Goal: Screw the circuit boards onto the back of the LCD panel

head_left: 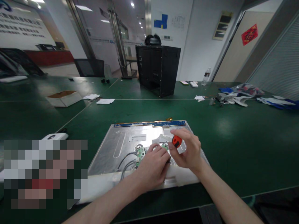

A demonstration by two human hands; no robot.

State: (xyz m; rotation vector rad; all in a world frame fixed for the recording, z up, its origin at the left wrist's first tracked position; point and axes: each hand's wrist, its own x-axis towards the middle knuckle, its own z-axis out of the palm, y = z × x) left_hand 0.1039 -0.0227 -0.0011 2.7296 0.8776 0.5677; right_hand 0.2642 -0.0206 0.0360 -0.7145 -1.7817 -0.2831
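A flat silver display panel point(108, 146) lies on the green table in front of me. On it sits a small green circuit board point(140, 152) with dark cables running from its left side. My left hand point(156, 161) rests over the board, fingers bent close together and pressing on it; the fingertips are partly hidden. Above the board's right end, my right hand point(189, 151) grips a screwdriver by its red and black handle point(177, 141). The screwdriver's tip is hidden behind my hands. A blue circuit strip point(149, 124) runs along the panel's far edge.
A black computer case point(161, 70) stands at the table's back. To the left is an open cardboard box point(64, 99) beside some papers point(105, 101). Gloves and plastic bags point(245, 91) lie far right, near a bottle point(206, 77). A pixelated patch covers the near left.
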